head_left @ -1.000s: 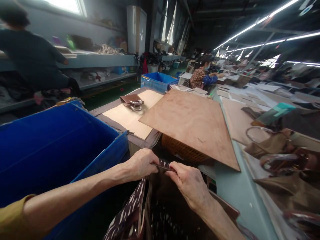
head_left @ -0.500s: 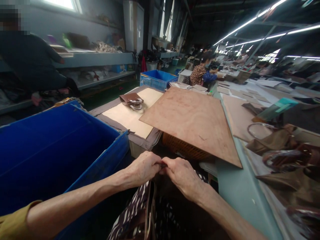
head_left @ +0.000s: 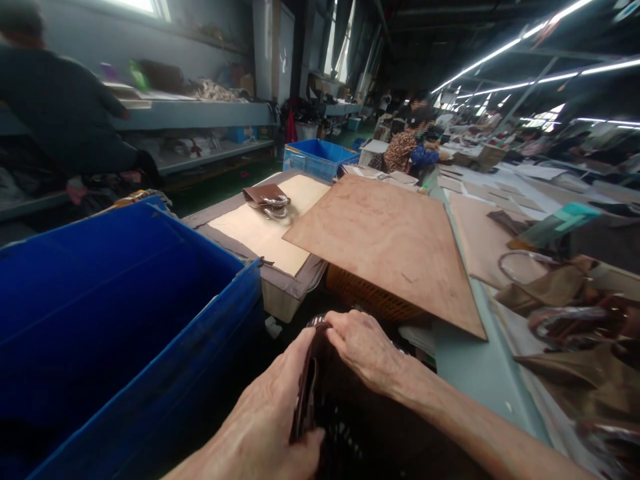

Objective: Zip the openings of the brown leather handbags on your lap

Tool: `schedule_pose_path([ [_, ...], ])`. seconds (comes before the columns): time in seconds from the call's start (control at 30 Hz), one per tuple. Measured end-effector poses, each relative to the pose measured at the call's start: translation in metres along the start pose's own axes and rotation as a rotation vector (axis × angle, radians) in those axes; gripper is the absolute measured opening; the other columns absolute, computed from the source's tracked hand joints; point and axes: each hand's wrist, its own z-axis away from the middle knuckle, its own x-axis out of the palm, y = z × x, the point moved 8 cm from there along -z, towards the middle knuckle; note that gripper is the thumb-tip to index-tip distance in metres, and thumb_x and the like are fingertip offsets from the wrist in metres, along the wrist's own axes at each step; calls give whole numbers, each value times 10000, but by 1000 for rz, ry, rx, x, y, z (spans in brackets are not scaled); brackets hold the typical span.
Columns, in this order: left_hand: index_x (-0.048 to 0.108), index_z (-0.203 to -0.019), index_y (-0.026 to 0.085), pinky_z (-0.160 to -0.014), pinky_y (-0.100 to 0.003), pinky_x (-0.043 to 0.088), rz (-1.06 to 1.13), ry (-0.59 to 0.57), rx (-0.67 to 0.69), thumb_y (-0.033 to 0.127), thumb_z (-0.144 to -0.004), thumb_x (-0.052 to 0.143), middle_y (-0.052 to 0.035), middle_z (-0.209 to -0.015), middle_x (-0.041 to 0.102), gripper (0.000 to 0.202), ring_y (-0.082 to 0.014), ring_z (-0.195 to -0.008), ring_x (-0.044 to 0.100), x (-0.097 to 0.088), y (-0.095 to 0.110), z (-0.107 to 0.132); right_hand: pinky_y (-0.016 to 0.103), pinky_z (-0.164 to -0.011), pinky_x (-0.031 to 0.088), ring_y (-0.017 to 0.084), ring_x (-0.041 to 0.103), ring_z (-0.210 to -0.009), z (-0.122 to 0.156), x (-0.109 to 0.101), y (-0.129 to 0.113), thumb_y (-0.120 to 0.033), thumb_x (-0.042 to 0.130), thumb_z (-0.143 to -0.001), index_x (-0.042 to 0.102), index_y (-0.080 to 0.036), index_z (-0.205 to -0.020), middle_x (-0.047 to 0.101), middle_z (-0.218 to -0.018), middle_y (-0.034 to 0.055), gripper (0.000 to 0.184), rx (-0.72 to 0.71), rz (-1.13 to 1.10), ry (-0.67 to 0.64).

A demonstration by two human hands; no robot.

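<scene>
A bag (head_left: 350, 407) with a dark brown inside hangs low in front of me, its mouth facing up. My right hand (head_left: 363, 343) pinches the far end of its rim, where a bit of black-and-white pattern shows. Along the left side of the rim lies my left hand (head_left: 273, 407), thumb inside and fingers on the outer face, closed around the edge. Most of the bag's outside is hidden by my hands and the frame's lower edge.
A large blue bin (head_left: 125, 287) stands at left. Ahead, a brown folded leather piece (head_left: 265, 195) rests on a cream sheet (head_left: 260, 233), beside a wooden board (head_left: 395, 240). Brown bags (head_left: 575, 333) lie on the right-hand table (head_left: 480, 373). A seated person (head_left: 60, 113) is at far left.
My left hand has left the far end of the rim, moving nearer to me and down along the bag's left edge. The right hand stays at the far end.
</scene>
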Motion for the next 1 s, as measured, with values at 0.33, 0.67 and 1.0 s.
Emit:
schedule_pose_path([
  [0.33, 601, -815, 189, -590, -238, 390, -416, -174, -33, 56, -568, 395, -28, -776, 658, 349, -207, -774, 613, -44, -57, -56, 231, -643, 327, 145, 578, -717, -7, 1, 2, -200, 498, -831, 638, -219, -777, 660, -733, 1, 151, -146, -62, -23],
  [0.67, 512, -1106, 166, -851, -318, 385, -401, 23, 91, 36, -561, 412, -76, -1045, 613, 569, -220, -979, 549, -11, -32, -64, 223, -618, 316, 126, 542, -679, -7, 15, 36, -172, 468, -805, 612, -200, -726, 626, -700, -17, 166, -98, -212, -62],
  [1.0, 565, -991, 186, -774, -285, 426, -355, -31, 103, 149, -666, 483, -53, -956, 611, 337, -208, -890, 558, 6, -22, -80, 226, -618, 310, 137, 545, -704, -4, 14, 33, -176, 478, -783, 647, -233, -783, 627, -701, -27, 178, -105, -245, -104],
])
